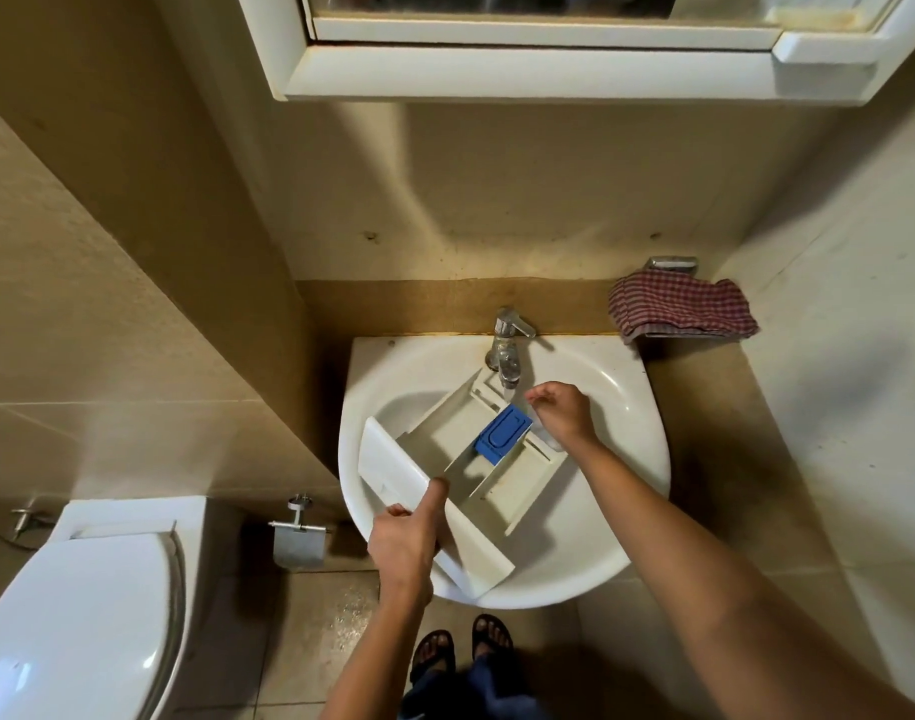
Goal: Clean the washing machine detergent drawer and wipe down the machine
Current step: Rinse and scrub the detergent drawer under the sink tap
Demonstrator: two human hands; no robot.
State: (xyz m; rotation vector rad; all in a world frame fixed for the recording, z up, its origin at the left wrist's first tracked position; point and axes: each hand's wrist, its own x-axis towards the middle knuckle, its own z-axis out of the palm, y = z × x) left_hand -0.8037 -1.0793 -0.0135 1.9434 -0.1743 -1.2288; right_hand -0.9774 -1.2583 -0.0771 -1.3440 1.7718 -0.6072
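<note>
Evidently stiff, light and probably wet-slippery, the white plastic detergent drawer (430,449) is gripped at its front panel by the left hand (404,537); whether the right hand (562,407) holds anything cannot be told.

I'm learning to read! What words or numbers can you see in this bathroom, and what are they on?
No word, number or sign here can be read.
blue insert in the detergent drawer: raised shapes only, too small to read as text.
Front panel of the detergent drawer: no print shows.
tap: no brand mark can be made out.
</note>
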